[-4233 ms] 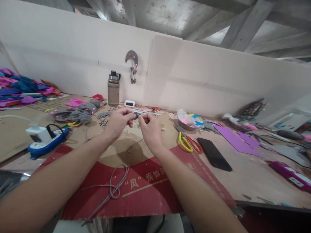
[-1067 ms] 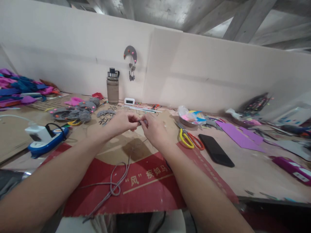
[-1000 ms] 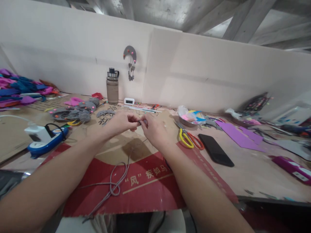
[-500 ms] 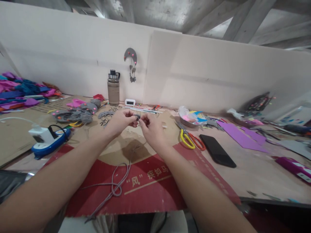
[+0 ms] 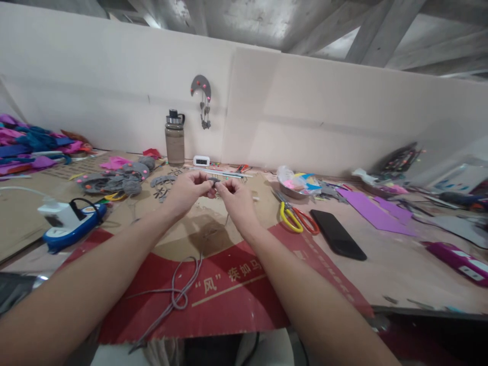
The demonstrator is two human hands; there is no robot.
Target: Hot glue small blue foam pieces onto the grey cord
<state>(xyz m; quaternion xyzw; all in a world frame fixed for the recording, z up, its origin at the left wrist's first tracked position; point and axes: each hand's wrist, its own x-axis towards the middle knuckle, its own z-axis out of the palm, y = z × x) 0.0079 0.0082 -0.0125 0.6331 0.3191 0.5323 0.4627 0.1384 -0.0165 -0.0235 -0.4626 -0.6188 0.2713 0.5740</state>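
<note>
A small dark grey piece, perhaps felt, is pinched between both hands above the cardboard. My left hand grips it from the left with thumb and fingers closed. From the other side my right hand pinches it at the fingertips; its exact shape is mostly covered. Grey cord lies looped on the red part of the cardboard sheet and runs up toward my hands. Beyond my left hand rests a flat grey cut-out. To the right lie scissors with one yellow and one red handle.
A black phone lies right of the scissors, near purple sheets. A metal bowl holds coloured scraps. At left are a blue-and-white power strip and grey pieces with pink beads. A bottle stands by the wall.
The whole view has shifted slightly to the left. My hands remain together on the small grey piece, with the fingers a little closer over it.
</note>
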